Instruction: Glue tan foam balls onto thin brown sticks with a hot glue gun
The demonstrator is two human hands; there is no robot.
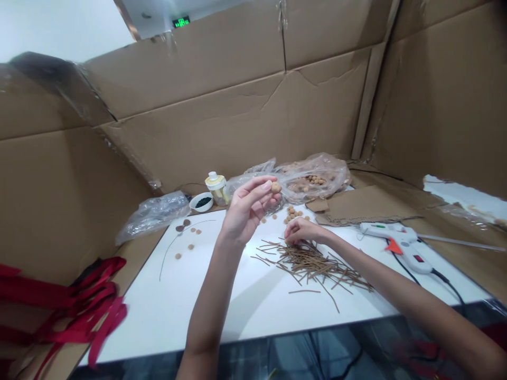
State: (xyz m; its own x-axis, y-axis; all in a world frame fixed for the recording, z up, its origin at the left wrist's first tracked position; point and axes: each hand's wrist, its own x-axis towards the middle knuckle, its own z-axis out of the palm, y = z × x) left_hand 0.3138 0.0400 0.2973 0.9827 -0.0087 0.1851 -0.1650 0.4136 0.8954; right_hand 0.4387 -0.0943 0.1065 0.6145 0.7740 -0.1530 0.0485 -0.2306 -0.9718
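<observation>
Raised above the middle of the table, my left hand [249, 208] pinches a small tan ball [275, 187] between thumb and fingertips. My right hand [301, 231] is lower, its fingers closed at the upper left edge of a pile of thin brown sticks [312, 263]. A bit of tan shows at its fingertips, too small to make out. Just behind that hand, several similar tan balls [293, 213] sit in a cluster on the white tabletop [253, 311].
A white glue gun [396, 240] with a cord lies at the right, beside flat cardboard [356, 205]. Behind are plastic bags [312, 177], a bottle [216, 186] and a white bowl [201, 202] of dark grains. Red ribbons [101, 301] hang at left; cardboard walls [222, 116] enclose the table.
</observation>
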